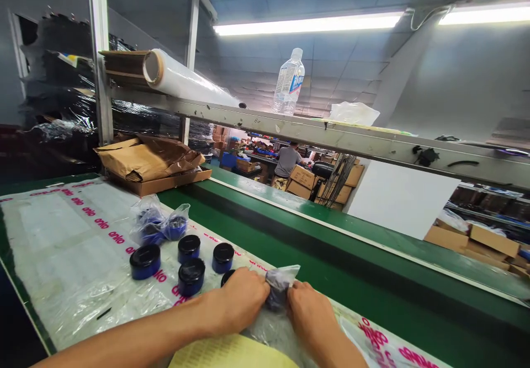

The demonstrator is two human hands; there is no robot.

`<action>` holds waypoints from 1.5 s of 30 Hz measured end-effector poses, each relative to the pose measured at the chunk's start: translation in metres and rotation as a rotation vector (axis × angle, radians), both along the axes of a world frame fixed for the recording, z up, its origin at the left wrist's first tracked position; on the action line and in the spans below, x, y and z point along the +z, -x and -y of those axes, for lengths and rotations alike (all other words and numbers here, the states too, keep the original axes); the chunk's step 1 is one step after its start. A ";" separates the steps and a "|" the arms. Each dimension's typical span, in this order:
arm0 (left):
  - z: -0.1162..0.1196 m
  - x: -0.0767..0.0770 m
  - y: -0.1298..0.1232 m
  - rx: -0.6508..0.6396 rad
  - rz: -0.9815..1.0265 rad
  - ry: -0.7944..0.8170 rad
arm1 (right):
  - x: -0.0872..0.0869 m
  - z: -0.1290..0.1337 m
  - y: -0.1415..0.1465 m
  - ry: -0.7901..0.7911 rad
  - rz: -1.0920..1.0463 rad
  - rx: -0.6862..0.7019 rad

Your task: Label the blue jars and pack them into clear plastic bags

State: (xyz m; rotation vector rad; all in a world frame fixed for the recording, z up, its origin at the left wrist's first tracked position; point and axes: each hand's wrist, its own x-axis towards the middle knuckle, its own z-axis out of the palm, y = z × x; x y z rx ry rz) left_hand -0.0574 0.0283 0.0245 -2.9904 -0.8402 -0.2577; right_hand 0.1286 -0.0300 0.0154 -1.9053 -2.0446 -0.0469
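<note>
Both hands' fingers (pixel 252 289) pinch a clear plastic bag (pixel 282 277).

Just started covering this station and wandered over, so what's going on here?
The person's left hand and right hand are gripping a clear plastic bag with a dark jar inside. Beside them, black-lidded blue jars stand on a printed plastic sheet, with more bagged jars just beyond. Farther off, a co-worker in a grey shirt stands behind cardboard boxes.
</note>
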 end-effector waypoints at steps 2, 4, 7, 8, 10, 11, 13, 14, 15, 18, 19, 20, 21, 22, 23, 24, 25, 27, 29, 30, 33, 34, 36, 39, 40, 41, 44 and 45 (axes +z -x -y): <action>-0.003 0.016 -0.003 0.053 0.079 0.091 | 0.011 -0.005 -0.008 0.053 -0.130 -0.002; -0.011 0.033 -0.007 0.112 0.168 0.196 | 0.023 -0.010 -0.020 0.125 -0.293 -0.006; -0.026 0.055 -0.014 0.173 0.280 0.363 | 0.042 -0.012 -0.039 0.205 -0.534 -0.016; -0.029 0.060 -0.015 0.182 0.312 0.409 | 0.048 -0.010 -0.044 0.209 -0.593 -0.026; -0.031 0.068 -0.015 0.193 0.377 0.465 | 0.058 -0.004 -0.052 0.187 -0.668 -0.051; -0.030 0.070 -0.015 0.198 0.407 0.475 | 0.061 0.000 -0.053 0.170 -0.684 -0.064; -0.023 0.070 -0.014 0.212 0.457 0.472 | 0.063 0.008 -0.053 0.129 -0.676 -0.089; -0.019 0.069 -0.014 0.220 0.475 0.464 | 0.062 0.012 -0.052 0.105 -0.657 -0.107; -0.015 0.066 -0.014 0.229 0.489 0.456 | 0.060 0.016 -0.049 0.079 -0.633 -0.125; -0.006 0.057 -0.013 0.252 0.515 0.427 | 0.053 0.026 -0.042 0.000 -0.559 -0.190; -0.004 0.054 -0.013 0.256 0.525 0.409 | 0.051 0.028 -0.040 -0.025 -0.539 -0.213; -0.002 0.052 -0.013 0.256 0.539 0.383 | 0.050 0.030 -0.039 -0.048 -0.522 -0.234; 0.000 0.049 -0.012 0.252 0.554 0.355 | 0.050 0.031 -0.037 -0.071 -0.508 -0.253; 0.003 0.046 -0.012 0.237 0.564 0.330 | 0.050 0.033 -0.037 -0.091 -0.497 -0.269; 0.006 0.043 -0.011 0.201 0.564 0.308 | 0.051 0.033 -0.036 -0.107 -0.489 -0.280; 0.009 0.039 -0.011 0.149 0.552 0.289 | 0.051 0.034 -0.036 -0.120 -0.486 -0.287; 0.012 0.035 -0.011 0.089 0.524 0.277 | 0.051 0.035 -0.035 -0.130 -0.485 -0.291; 0.018 0.027 -0.012 -0.022 0.439 0.265 | 0.050 0.037 -0.036 -0.139 -0.487 -0.296; 0.021 0.021 -0.016 -0.065 0.387 0.281 | 0.047 0.041 -0.037 -0.142 -0.489 -0.292; 0.021 0.019 -0.019 -0.058 0.393 0.315 | 0.045 0.044 -0.037 -0.139 -0.491 -0.287; 0.016 0.019 -0.028 -0.026 0.470 0.447 | 0.040 0.055 -0.039 -0.158 -0.492 -0.279; 0.014 0.020 -0.031 -0.015 0.492 0.485 | 0.039 0.059 -0.040 -0.173 -0.494 -0.283; 0.009 0.023 -0.036 0.000 0.525 0.525 | 0.038 0.065 -0.041 -0.199 -0.502 -0.294; 0.004 0.029 -0.039 0.029 0.601 0.561 | 0.038 0.072 -0.044 -0.171 -0.516 -0.291; 0.003 0.031 -0.039 0.037 0.621 0.570 | 0.037 0.074 -0.044 -0.152 -0.516 -0.283; 0.002 0.033 -0.038 0.044 0.637 0.578 | 0.035 0.076 -0.045 -0.141 -0.515 -0.279; 0.004 0.038 -0.034 0.077 0.693 0.570 | 0.025 0.081 -0.045 -0.181 -0.532 -0.284; 0.006 0.038 -0.032 0.094 0.718 0.547 | 0.019 0.083 -0.045 -0.216 -0.546 -0.282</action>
